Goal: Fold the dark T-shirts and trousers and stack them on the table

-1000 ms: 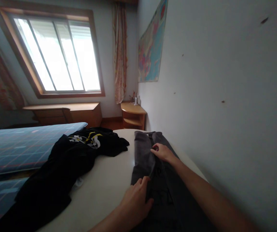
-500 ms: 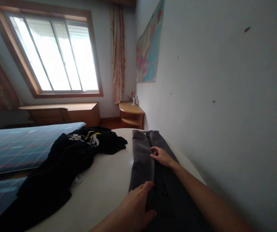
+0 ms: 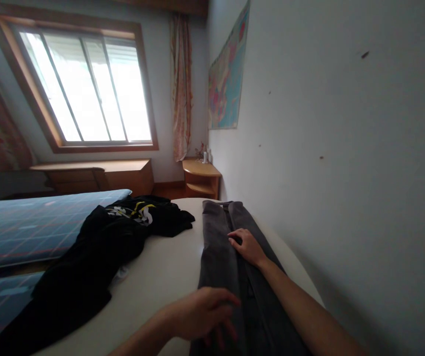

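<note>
A dark grey garment point(image 3: 218, 257), perhaps a jacket, lies in a long narrow strip on a round-edged cream surface point(image 3: 168, 262). Its sides are folded inward, and a small pale label shows at the far end. My right hand point(image 3: 249, 247) is on the garment's middle, thumb and forefinger closed at the edge of the inner fold. Nearer to me, my left hand point(image 3: 207, 311) hovers over or brushes the garment's left part. Its fingers are apart and slightly blurred, holding nothing.
A rumpled black garment point(image 3: 86, 262) with white and yellow print lies left, partly over blue checked padding point(image 3: 20, 230). A white wall point(image 3: 346, 207) bounds the right side. Beyond stand a corner shelf point(image 3: 201, 168) and a low wooden desk point(image 3: 127, 170) under the window.
My left hand has moved slightly left and its fingers have come off the fold. My right hand has shifted slightly, staying at the fold. The left-hand fold lies flatter near me.
</note>
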Demonstrator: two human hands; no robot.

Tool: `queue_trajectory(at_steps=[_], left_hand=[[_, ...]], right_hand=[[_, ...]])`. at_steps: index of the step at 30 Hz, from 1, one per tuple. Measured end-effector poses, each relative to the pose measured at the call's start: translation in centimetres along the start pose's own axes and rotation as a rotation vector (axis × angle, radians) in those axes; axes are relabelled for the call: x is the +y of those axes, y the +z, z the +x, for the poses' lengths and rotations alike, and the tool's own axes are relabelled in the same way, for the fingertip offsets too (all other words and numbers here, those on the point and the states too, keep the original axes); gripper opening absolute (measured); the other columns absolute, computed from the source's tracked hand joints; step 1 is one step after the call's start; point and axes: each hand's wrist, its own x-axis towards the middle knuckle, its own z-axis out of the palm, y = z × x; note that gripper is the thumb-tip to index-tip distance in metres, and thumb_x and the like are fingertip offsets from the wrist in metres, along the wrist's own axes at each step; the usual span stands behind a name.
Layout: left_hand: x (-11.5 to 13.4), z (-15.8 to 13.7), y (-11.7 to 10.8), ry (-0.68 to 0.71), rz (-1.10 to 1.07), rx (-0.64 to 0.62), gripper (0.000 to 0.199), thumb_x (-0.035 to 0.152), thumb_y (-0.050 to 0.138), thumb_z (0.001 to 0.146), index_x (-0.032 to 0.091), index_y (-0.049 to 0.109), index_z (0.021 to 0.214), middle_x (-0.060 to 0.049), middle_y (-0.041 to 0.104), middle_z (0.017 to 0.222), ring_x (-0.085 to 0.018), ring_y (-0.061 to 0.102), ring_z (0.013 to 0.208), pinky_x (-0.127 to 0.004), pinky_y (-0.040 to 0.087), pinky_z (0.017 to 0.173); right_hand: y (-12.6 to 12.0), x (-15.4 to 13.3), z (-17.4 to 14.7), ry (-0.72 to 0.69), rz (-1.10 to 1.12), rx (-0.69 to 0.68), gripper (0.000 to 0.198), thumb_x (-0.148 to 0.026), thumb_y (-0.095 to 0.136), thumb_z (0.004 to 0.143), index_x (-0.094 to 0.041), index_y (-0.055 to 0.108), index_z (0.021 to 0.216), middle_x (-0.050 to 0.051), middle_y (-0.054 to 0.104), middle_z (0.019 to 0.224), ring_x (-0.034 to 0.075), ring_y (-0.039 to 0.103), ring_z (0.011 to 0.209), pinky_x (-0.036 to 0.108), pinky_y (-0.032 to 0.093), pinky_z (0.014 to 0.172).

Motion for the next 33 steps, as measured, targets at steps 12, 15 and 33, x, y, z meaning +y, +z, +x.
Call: queue_trajectory(at_steps=[12, 15, 33], left_hand=[[-4.5, 6.8, -3.9, -0.096, 0.639, 0.922, 0.046, 0.034, 0.047, 0.098, 0.023, 0.053, 0.142, -0.014, 0.067, 0.123, -0.032, 0.060, 0.112, -0.043, 0.044, 0.096], [-4.5, 8.5, -4.6, -0.108, 0.614, 0.958, 0.042, 0.032, 0.047, 0.099, 0.023, 0.059, 0.138, -0.015, 0.064, 0.130, -0.032, 0.058, 0.117, -0.044, 0.043, 0.099], [-6.0, 9.8, -8.0, -0.127, 0.586, 0.912, 0.043, 0.008, 0.042, 0.090, 0.024, 0.069, 0.119, -0.005, 0.064, 0.133, -0.023, 0.063, 0.113, -0.029, 0.045, 0.090]], right_hand=[[0.2, 0.0, -0.1, 0.011, -0.171, 0.031, 0.027, -0.039, 0.059, 0.091, -0.023, 0.075, 0.106, 0.009, 0.068, 0.112, 0.025, 0.056, 0.112, 0.038, 0.040, 0.103], [0.3, 0.0, -0.2, 0.092, -0.271, 0.078, 0.038, -0.046, 0.061, 0.089, -0.024, 0.071, 0.119, 0.011, 0.062, 0.128, 0.028, 0.052, 0.122, 0.041, 0.037, 0.108], [1.9, -0.8, 1.0, 0.177, -0.294, -0.038, 0.057, -0.056, 0.052, 0.093, -0.015, 0.065, 0.130, 0.016, 0.054, 0.141, 0.029, 0.045, 0.134, 0.039, 0.032, 0.114]])
